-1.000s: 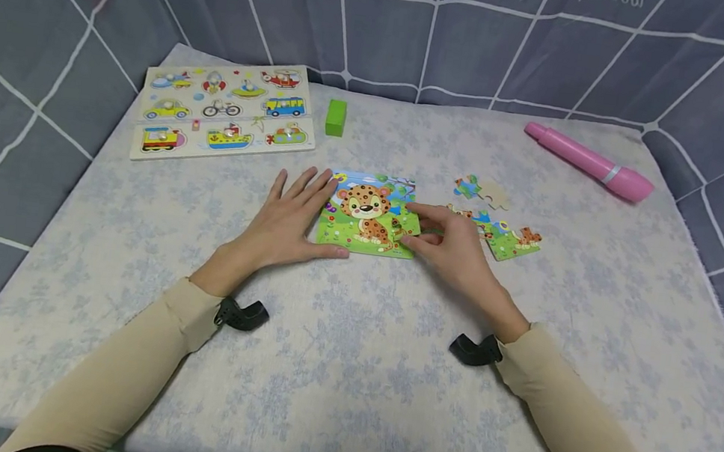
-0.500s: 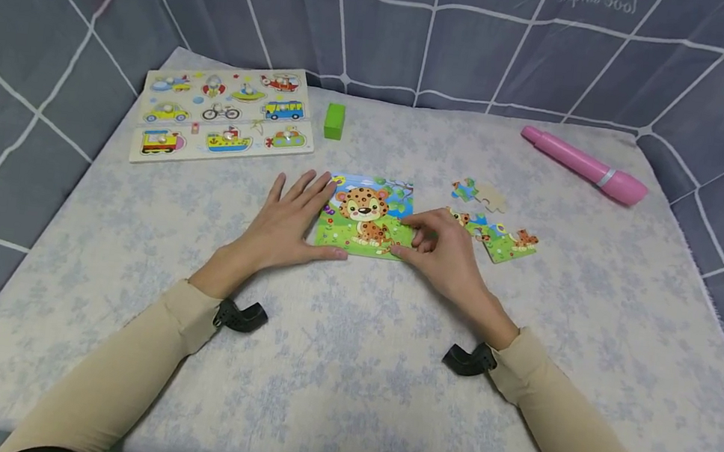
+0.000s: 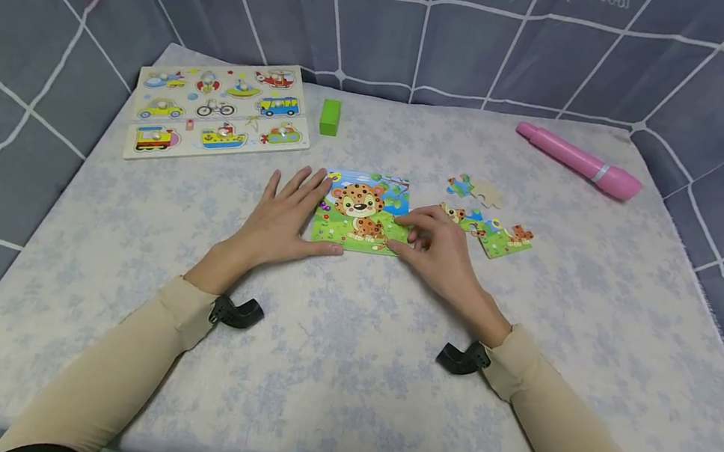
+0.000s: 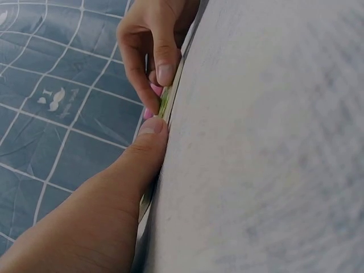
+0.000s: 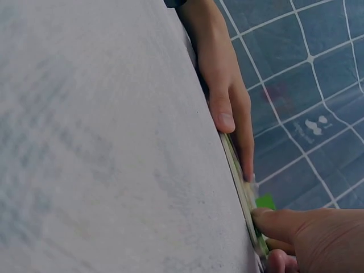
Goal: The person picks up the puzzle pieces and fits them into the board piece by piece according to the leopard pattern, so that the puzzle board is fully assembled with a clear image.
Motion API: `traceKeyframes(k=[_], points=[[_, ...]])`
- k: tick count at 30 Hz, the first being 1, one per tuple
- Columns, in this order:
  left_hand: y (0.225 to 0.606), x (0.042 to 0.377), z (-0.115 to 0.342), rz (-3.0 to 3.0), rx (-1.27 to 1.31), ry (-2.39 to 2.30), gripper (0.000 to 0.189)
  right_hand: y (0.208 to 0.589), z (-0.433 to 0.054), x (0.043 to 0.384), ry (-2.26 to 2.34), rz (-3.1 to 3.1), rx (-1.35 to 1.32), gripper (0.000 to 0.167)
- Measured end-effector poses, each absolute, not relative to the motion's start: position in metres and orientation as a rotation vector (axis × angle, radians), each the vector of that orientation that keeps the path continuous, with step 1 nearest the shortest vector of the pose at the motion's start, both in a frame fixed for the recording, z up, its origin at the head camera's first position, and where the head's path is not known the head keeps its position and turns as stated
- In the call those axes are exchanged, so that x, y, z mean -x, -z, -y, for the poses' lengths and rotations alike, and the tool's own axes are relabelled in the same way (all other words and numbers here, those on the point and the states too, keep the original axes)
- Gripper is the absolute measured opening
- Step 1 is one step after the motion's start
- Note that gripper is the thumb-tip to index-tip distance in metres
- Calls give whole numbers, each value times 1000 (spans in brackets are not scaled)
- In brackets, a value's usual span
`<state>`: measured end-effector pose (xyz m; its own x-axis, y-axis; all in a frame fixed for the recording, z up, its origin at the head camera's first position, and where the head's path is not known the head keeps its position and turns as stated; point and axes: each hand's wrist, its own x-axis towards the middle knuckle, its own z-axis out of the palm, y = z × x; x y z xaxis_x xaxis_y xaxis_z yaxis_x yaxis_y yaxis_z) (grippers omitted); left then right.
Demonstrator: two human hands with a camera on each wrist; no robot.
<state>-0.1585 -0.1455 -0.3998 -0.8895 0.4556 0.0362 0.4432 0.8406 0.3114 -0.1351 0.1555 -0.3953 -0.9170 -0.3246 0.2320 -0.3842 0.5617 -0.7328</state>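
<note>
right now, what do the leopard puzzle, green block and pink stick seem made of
Leopard puzzle: probably thin wood or board, printed, judging by its pale edge.
Green block: painted wood or plastic, smooth; colour even.
Pink stick: likely plastic, smooth; uniform colour, rounded flared end.

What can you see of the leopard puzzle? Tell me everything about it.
The puzzle is a thin, flat, nearly square board, perhaps wooden, lying picture side up on the table. Its print shows a spotted leopard on green grass with small flowers, blue sky above and leaves at the upper right. The left hand spreads along its left side, thumb at the lower edge; the right hand touches its right part, hiding some of it.
</note>
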Motion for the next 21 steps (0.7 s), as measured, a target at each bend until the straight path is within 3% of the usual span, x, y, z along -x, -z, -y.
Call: traceKeyframes(k=[10,21], points=[[398,159,149,-2975,-721,-501,117,397,-152,138,-1234,2682,-741,30],[399,160,147,-2970,-741,-502,118,391,-157,134,-1234,2661,-675,28]])
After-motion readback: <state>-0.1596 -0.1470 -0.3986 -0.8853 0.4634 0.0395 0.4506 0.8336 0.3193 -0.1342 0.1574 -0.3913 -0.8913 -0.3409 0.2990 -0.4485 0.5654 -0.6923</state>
